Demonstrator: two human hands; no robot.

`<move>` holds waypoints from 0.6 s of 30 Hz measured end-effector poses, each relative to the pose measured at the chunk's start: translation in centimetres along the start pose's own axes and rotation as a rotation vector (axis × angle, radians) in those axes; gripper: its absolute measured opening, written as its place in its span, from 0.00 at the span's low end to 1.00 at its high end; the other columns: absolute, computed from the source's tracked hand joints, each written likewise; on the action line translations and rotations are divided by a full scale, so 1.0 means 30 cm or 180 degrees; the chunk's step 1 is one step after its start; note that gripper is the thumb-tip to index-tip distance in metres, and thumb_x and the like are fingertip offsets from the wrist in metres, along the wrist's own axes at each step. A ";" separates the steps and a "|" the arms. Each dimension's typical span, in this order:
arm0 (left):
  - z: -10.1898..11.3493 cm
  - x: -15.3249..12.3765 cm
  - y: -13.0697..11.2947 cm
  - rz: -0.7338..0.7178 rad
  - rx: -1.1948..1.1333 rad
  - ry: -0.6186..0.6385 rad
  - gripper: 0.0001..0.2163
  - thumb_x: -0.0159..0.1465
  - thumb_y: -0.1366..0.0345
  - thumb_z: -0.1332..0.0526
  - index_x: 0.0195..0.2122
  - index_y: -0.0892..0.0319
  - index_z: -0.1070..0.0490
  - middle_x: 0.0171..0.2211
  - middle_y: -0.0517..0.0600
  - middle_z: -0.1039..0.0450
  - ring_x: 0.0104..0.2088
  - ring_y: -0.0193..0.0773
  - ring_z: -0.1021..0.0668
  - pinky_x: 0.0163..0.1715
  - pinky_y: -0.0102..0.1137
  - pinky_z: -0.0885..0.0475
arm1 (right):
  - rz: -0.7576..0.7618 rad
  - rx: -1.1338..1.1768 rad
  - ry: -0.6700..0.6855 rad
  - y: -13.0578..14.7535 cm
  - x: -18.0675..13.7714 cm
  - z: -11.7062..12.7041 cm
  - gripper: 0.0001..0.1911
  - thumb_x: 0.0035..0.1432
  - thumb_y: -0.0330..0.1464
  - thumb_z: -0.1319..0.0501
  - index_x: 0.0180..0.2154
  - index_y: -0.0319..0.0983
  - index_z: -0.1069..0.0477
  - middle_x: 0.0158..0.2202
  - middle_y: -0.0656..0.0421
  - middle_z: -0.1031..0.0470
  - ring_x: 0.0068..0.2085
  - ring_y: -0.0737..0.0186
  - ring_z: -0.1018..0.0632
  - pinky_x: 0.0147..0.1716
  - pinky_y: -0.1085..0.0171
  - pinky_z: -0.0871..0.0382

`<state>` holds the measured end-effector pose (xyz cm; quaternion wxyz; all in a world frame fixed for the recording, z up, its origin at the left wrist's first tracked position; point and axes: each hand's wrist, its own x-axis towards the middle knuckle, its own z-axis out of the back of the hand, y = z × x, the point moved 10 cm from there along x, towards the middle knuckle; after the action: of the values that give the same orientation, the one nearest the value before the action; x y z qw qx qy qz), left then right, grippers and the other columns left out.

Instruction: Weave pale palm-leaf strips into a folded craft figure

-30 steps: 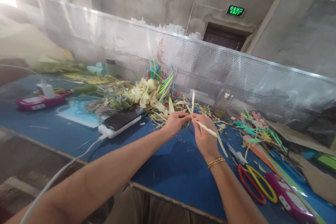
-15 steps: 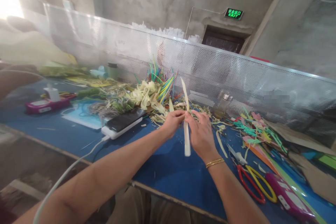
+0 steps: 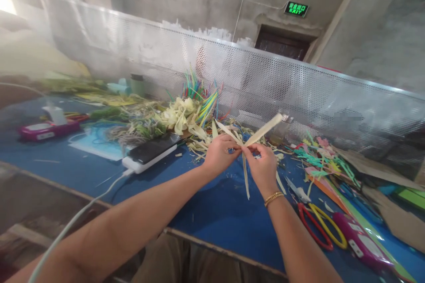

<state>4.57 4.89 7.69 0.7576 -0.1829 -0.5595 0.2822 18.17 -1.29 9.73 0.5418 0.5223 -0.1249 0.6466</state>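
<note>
Over the middle of the blue table, my left hand [image 3: 220, 154] and my right hand [image 3: 263, 163] meet, fingertips pinched together on pale strips that look like dried husk. One wide pale strip [image 3: 265, 129] slants up to the right from the pinch. A second piece points up to the left, and a thin tail [image 3: 246, 179] hangs down toward the tabletop. My fingers cover the spot where the pieces cross. Behind my hands lie loose pale scraps [image 3: 199, 143] and a bunch of cream-coloured husk petals [image 3: 181, 115].
Red-and-yellow-handled scissors [image 3: 318, 225] lie at the right beside a purple power strip [image 3: 361, 241]. A phone [image 3: 152, 148] rests on a white charging block at the left, its cable crossing my left arm's side. A perforated metal screen [image 3: 232, 66] borders the back. Coloured paper scraps [image 3: 318, 159] sit right.
The wide strip, upright between my hands before, now slants up to the right. My right fingers have closed from a looser spread into a pinch, and a thin tail hangs below.
</note>
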 end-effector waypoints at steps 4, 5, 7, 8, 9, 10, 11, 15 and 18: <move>-0.008 -0.005 -0.008 0.0004 -0.0059 0.0036 0.05 0.57 0.63 0.37 0.29 0.56 0.20 0.32 0.53 0.25 0.37 0.41 0.26 0.40 0.35 0.32 | -0.0333 0.0313 -0.0010 -0.041 -0.002 -0.010 0.12 0.53 0.40 0.39 0.25 0.39 0.27 0.25 0.57 0.24 0.29 0.59 0.26 0.34 0.61 0.33; -0.017 -0.005 0.003 0.0078 -0.0233 0.0080 0.06 0.57 0.63 0.36 0.29 0.57 0.21 0.32 0.53 0.25 0.36 0.40 0.26 0.40 0.34 0.32 | -0.0391 0.0388 -0.0010 -0.047 -0.001 -0.010 0.12 0.53 0.40 0.39 0.25 0.39 0.27 0.25 0.57 0.23 0.29 0.59 0.25 0.34 0.61 0.33; -0.052 -0.006 0.035 0.0341 -0.0785 0.0270 0.07 0.57 0.62 0.36 0.31 0.58 0.21 0.32 0.52 0.24 0.36 0.39 0.25 0.39 0.33 0.32 | -0.0440 0.0537 0.0012 -0.054 0.002 -0.010 0.10 0.54 0.39 0.40 0.28 0.40 0.25 0.28 0.57 0.22 0.32 0.58 0.24 0.37 0.60 0.32; -0.078 -0.010 0.052 0.0515 -0.1131 0.0414 0.08 0.57 0.61 0.37 0.32 0.59 0.21 0.32 0.52 0.24 0.36 0.38 0.25 0.38 0.32 0.32 | -0.0431 0.0609 0.0040 -0.055 0.003 -0.011 0.10 0.54 0.38 0.40 0.30 0.40 0.24 0.30 0.57 0.21 0.35 0.57 0.23 0.39 0.59 0.31; -0.105 -0.016 0.067 0.0702 -0.1475 0.0561 0.09 0.57 0.60 0.37 0.32 0.60 0.21 0.32 0.52 0.24 0.35 0.38 0.25 0.38 0.32 0.32 | -0.0414 0.0683 0.0064 -0.055 0.005 -0.011 0.10 0.55 0.38 0.41 0.31 0.40 0.24 0.32 0.56 0.21 0.37 0.57 0.23 0.41 0.59 0.31; -0.129 -0.023 0.079 0.0891 -0.1787 0.0683 0.10 0.57 0.60 0.37 0.33 0.60 0.22 0.32 0.52 0.23 0.35 0.37 0.25 0.39 0.32 0.32 | -0.0397 0.0749 0.0082 -0.057 0.007 -0.012 0.09 0.55 0.37 0.41 0.31 0.41 0.23 0.33 0.56 0.21 0.38 0.57 0.22 0.42 0.59 0.31; -0.148 -0.030 0.089 0.1066 -0.2038 0.0757 0.10 0.57 0.59 0.36 0.33 0.61 0.22 0.31 0.52 0.23 0.34 0.36 0.25 0.39 0.32 0.32 | -0.0390 0.0804 0.0102 -0.061 0.007 -0.013 0.09 0.54 0.37 0.40 0.32 0.41 0.23 0.35 0.56 0.20 0.39 0.57 0.22 0.42 0.58 0.30; -0.166 -0.051 0.119 0.1542 -0.2442 0.0670 0.11 0.50 0.60 0.31 0.30 0.62 0.21 0.29 0.51 0.23 0.31 0.34 0.26 0.38 0.31 0.33 | -0.0485 0.0980 0.0164 -0.084 0.003 -0.026 0.09 0.53 0.37 0.39 0.33 0.41 0.22 0.36 0.56 0.21 0.39 0.57 0.22 0.42 0.58 0.29; -0.155 -0.055 0.128 0.1657 -0.2557 0.0494 0.13 0.46 0.61 0.29 0.31 0.62 0.21 0.32 0.52 0.22 0.32 0.36 0.25 0.38 0.32 0.32 | -0.0585 0.1024 0.0064 -0.094 0.001 -0.018 0.10 0.52 0.38 0.38 0.35 0.41 0.22 0.36 0.56 0.21 0.37 0.57 0.22 0.39 0.59 0.29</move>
<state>7.78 7.00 2.76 0.5707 -0.6153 -0.5017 0.2096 20.23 0.19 8.39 0.5093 0.6049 0.0338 0.6112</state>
